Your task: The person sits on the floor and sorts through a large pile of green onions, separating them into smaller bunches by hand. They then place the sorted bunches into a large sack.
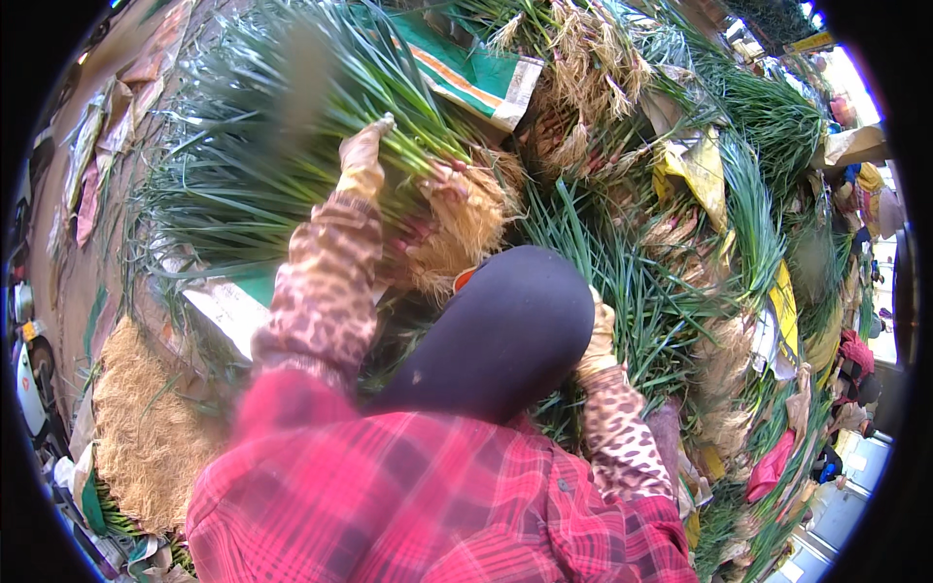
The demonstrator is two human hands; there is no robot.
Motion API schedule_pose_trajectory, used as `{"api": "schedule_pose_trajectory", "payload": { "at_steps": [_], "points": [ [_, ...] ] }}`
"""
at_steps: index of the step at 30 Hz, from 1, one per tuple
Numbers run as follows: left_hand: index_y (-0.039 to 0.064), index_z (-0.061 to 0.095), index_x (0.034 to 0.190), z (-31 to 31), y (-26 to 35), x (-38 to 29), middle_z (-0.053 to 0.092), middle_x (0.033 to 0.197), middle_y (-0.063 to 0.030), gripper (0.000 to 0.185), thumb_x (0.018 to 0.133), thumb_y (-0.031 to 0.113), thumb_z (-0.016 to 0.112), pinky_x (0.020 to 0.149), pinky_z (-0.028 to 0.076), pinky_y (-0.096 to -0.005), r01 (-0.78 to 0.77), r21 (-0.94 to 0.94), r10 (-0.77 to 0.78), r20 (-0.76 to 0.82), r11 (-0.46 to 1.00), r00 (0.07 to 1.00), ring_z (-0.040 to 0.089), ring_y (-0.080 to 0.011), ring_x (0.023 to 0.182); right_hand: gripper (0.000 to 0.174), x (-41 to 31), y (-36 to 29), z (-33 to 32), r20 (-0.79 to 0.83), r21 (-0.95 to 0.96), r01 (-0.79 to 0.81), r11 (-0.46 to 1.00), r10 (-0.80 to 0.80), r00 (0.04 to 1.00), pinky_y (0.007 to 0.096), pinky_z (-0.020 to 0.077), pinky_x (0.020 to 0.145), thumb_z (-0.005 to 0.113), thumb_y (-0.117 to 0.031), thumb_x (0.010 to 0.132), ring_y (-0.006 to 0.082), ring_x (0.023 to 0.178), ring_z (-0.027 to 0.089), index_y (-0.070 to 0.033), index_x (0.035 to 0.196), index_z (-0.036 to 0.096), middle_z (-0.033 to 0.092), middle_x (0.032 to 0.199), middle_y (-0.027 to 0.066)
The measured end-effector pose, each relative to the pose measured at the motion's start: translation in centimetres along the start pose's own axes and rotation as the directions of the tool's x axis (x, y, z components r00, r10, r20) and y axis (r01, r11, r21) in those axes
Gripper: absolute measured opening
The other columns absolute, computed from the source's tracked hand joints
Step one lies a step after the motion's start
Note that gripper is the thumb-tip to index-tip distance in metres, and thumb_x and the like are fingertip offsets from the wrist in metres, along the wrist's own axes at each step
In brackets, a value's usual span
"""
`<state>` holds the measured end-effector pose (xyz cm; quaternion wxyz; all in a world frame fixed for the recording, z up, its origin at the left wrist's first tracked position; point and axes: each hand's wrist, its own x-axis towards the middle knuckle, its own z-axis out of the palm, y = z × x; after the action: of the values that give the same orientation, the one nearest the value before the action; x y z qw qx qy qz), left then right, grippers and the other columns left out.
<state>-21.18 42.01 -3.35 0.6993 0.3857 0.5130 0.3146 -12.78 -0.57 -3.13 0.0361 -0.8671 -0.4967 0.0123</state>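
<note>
My left hand [362, 157], in a pale soiled glove, is closed around stalks at the side of a large bunch of green onions [419, 149]. Their dark green leaves fan out to the left, and the reddish bulbs with straw-coloured roots [466, 211] point right. Beneath the bunch lies a green and white woven plastic sack [226, 306]. Beside my bent knee, my right hand [599, 335] rests close to more loose green onion leaves [641, 321]. The knee covers part of this gloved hand, so its fingers cannot be made out.
A dense bundle with its roots upward [153, 430] stands at lower left. Behind the bunch lies a green sack with an orange stripe [466, 69]. More rooty bunches [583, 65] and yellow sacking [696, 175] are heaped to the right. Several people [860, 364] are at the far right edge.
</note>
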Motion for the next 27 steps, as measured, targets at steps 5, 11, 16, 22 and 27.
{"api": "schedule_pose_trajectory", "payload": {
  "at_steps": [5,11,16,22,27],
  "points": [
    [-0.002,0.068,0.09,0.2,-1.0,2.0,0.066,0.094,-0.0108,0.031,0.065,0.013,0.08,0.081,0.045,-0.026,-0.096,0.123,0.11,-0.113,0.988,0.988,0.059,-0.0175,0.085,0.063,-2.9,4.7,2.7,0.316,-0.172,-0.525,0.834,0.551,0.772,0.046,0.0311,0.095,0.064,-0.021,0.075,0.0258,0.125,0.036,-0.024,0.133,0.038,0.036,0.14,0.0068],
    [0.002,0.063,0.103,-0.2,0.9,0.9,0.063,0.104,-0.0091,0.039,0.076,0.027,0.073,0.087,0.044,-0.0282,-0.006,0.082,-0.002,0.093,0.997,0.996,0.058,-0.0146,0.094,0.06,-5.1,8.9,4.4,0.319,0.095,-0.439,0.893,0.391,0.863,0.0393,0.033,0.1,0.067,-0.019,0.075,0.0265,0.123,0.041,-0.021,0.13,0.045,0.043,0.135,0.0091],
    [-0.002,0.061,0.094,-4.0,6.9,-4.6,0.065,0.083,-0.017,0.052,0.079,0.048,0.064,0.054,0.051,-0.0277,0.008,0.603,-0.19,0.238,0.798,0.952,0.064,-0.0182,0.07,0.047,-6.1,10.7,2.4,0.298,0.161,-0.61,0.776,0.551,0.779,0.0334,0.0383,0.097,0.067,-0.023,0.076,0.0242,0.115,0.05,-0.016,0.121,0.055,0.054,0.122,0.0109],
    [0.004,0.065,0.081,0.3,7.5,-6.5,0.065,0.07,-0.0059,0.026,0.088,0.027,0.058,0.061,0.046,-0.0238,-0.71,0.475,0.401,0.598,0.52,0.694,0.06,-0.0097,0.068,0.04,-0.6,7.6,-1.6,-0.165,0.054,-0.183,0.982,0.19,0.968,0.0404,0.0393,0.092,0.066,-0.02,0.072,0.0264,0.109,0.052,-0.018,0.111,0.06,0.058,0.117,0.0058],
    [0.017,0.063,0.111,7.7,1.2,-1.0,0.058,0.12,-0.0076,0.025,0.087,0.025,0.058,0.1,0.038,-0.0375,-0.867,0.414,0.195,0.86,0.276,0.472,0.051,-0.0207,0.114,0.026,11.1,-0.6,2.5,0.181,0.609,0.066,0.79,-0.22,0.959,0.0395,0.044,0.09,0.061,-0.019,0.08,0.0235,0.104,0.056,-0.023,0.106,0.061,0.061,0.11,-0.0014]
  ]
}}
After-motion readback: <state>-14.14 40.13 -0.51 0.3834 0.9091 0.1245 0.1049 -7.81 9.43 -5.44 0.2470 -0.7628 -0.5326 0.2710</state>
